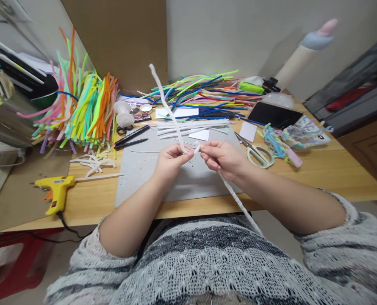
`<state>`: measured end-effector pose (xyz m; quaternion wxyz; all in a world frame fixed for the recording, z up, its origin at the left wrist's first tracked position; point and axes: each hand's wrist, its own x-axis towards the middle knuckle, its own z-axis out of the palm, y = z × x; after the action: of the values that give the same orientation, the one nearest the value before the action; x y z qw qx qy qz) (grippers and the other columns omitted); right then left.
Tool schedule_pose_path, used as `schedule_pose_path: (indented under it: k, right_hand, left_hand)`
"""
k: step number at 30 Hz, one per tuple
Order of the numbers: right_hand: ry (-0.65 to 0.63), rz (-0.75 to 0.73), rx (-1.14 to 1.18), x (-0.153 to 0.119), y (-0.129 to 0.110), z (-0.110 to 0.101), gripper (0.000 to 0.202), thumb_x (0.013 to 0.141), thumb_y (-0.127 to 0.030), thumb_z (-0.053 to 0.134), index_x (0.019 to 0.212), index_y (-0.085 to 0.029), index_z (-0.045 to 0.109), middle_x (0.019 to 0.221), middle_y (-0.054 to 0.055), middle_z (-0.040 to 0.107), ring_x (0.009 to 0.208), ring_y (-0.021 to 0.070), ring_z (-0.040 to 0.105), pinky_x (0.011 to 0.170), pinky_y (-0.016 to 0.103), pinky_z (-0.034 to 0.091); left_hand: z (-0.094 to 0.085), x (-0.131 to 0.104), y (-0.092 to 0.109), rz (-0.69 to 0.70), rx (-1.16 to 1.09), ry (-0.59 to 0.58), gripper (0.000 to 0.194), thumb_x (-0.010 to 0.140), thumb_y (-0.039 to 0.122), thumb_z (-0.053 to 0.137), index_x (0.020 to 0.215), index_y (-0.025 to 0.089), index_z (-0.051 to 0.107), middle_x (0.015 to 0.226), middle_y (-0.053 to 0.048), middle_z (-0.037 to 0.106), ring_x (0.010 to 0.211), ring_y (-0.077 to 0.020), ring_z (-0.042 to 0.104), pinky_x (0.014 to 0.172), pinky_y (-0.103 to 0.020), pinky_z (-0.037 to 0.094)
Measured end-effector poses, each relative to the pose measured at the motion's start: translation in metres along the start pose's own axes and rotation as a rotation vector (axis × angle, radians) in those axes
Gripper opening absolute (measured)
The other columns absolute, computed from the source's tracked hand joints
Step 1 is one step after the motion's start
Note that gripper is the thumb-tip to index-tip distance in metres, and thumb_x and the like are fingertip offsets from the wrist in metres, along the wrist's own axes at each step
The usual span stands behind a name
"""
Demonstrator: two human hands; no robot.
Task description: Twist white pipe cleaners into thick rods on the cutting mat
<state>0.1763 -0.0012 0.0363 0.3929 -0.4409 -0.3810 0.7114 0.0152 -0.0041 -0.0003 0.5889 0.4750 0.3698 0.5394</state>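
Observation:
My left hand pinches a white pipe cleaner, one length of which rises up and away from me. Close beside it, my right hand is closed on the white stem too, near a small bend between the two hands. Another white length hangs from under my right hand down toward my lap. Whether both lengths are one stem I cannot tell. Both hands are above a grey cutting mat. Several white pipe cleaners lie at the mat's far edge.
A yellow glue gun lies at left, near white offcuts. Bundled coloured pipe cleaners stand behind it; loose ones lie at the back. Scissors, a phone and a pastel twisted piece are at right. Black pens lie left.

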Motion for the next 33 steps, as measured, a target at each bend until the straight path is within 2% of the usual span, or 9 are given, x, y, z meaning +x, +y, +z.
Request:
schedule_pose_path:
  k: [4, 7, 13, 16, 21, 23, 25, 28, 33]
  right_hand:
    - [-0.156, 0.039, -0.072, -0.012, -0.005, -0.002, 0.02, 0.071, -0.027, 0.068, 0.066, -0.014, 0.053, 0.049, -0.005, 0.056, 0.027, 0.0006, 0.036, 0.028, 0.014, 0.019]
    - [-0.265, 0.106, -0.142, -0.019, -0.003, -0.001, 0.018, 0.07, -0.028, 0.067, 0.067, -0.014, 0.056, 0.048, -0.005, 0.056, 0.027, 0.0015, 0.038, 0.026, 0.014, 0.018]
    - [-0.326, 0.244, -0.239, -0.019, 0.014, -0.001, 0.019, 0.072, -0.027, 0.065, 0.063, -0.015, 0.054, 0.045, -0.006, 0.055, 0.027, 0.002, 0.039, 0.026, 0.014, 0.022]
    - [-0.302, 0.293, -0.271, -0.015, 0.023, -0.004, 0.021, 0.073, -0.025, 0.064, 0.059, -0.015, 0.052, 0.043, -0.006, 0.053, 0.027, 0.0024, 0.039, 0.026, 0.014, 0.022]
    - [-0.087, 0.239, -0.185, -0.007, 0.03, -0.008, 0.017, 0.072, -0.022, 0.064, 0.061, -0.014, 0.053, 0.045, -0.005, 0.052, 0.027, 0.0021, 0.038, 0.027, 0.015, 0.02]
    - [-0.01, 0.189, -0.129, -0.005, 0.028, -0.009, 0.018, 0.073, -0.023, 0.064, 0.062, -0.014, 0.052, 0.047, -0.005, 0.051, 0.028, 0.0011, 0.036, 0.028, 0.015, 0.019]
    - [0.028, 0.144, -0.079, -0.006, 0.025, -0.009, 0.019, 0.072, -0.023, 0.066, 0.063, -0.014, 0.051, 0.049, -0.006, 0.052, 0.028, 0.0001, 0.034, 0.029, 0.015, 0.019]
    - [0.006, 0.108, -0.028, -0.011, 0.019, -0.009, 0.019, 0.071, -0.024, 0.067, 0.066, -0.014, 0.052, 0.049, -0.007, 0.052, 0.028, -0.0006, 0.032, 0.03, 0.014, 0.019]
    - [-0.181, 0.127, -0.057, -0.019, 0.012, -0.008, 0.019, 0.07, -0.029, 0.067, 0.07, -0.014, 0.056, 0.049, -0.006, 0.054, 0.026, -0.0005, 0.033, 0.028, 0.014, 0.016]
  left_hand:
    - [-0.002, 0.003, -0.002, -0.259, -0.115, -0.076, 0.019, 0.056, 0.028, 0.076, 0.063, 0.015, 0.065, 0.063, 0.001, 0.062, 0.059, -0.0078, 0.051, 0.062, -0.023, 0.039]
    - [-0.003, 0.004, -0.004, -0.321, -0.112, -0.115, 0.019, 0.056, 0.028, 0.075, 0.063, 0.014, 0.066, 0.058, 0.001, 0.06, 0.054, -0.0079, 0.05, 0.057, -0.023, 0.037]
    - [-0.002, 0.0, 0.0, -0.249, 0.148, -0.225, 0.018, 0.057, 0.026, 0.075, 0.061, 0.013, 0.063, 0.056, 0.0, 0.06, 0.054, -0.0095, 0.052, 0.055, -0.023, 0.038]
    - [0.0, -0.003, 0.002, -0.187, 0.302, -0.214, 0.016, 0.061, 0.026, 0.073, 0.062, 0.013, 0.063, 0.057, -0.001, 0.06, 0.056, -0.0111, 0.051, 0.055, -0.024, 0.038]
    - [0.001, -0.002, 0.001, 0.086, 0.419, -0.12, 0.016, 0.061, 0.028, 0.074, 0.056, 0.017, 0.063, 0.069, -0.001, 0.056, 0.071, -0.0128, 0.051, 0.073, -0.027, 0.04]
    - [0.0, -0.001, 0.0, 0.125, 0.404, -0.075, 0.016, 0.059, 0.028, 0.075, 0.056, 0.018, 0.063, 0.072, 0.0, 0.052, 0.073, -0.0121, 0.049, 0.076, -0.026, 0.039]
    - [0.0, 0.0, -0.001, 0.061, 0.332, -0.052, 0.017, 0.06, 0.029, 0.075, 0.056, 0.017, 0.063, 0.073, 0.001, 0.05, 0.073, -0.0117, 0.048, 0.074, -0.026, 0.038]
    - [-0.002, 0.002, -0.004, -0.12, 0.153, -0.044, 0.018, 0.057, 0.03, 0.075, 0.058, 0.017, 0.062, 0.071, 0.001, 0.053, 0.071, -0.0122, 0.048, 0.07, -0.025, 0.037]
    - [-0.002, 0.004, -0.006, -0.349, -0.061, -0.218, 0.018, 0.054, 0.03, 0.073, 0.06, 0.015, 0.064, 0.063, 0.0, 0.059, 0.067, -0.0139, 0.051, 0.07, -0.028, 0.038]
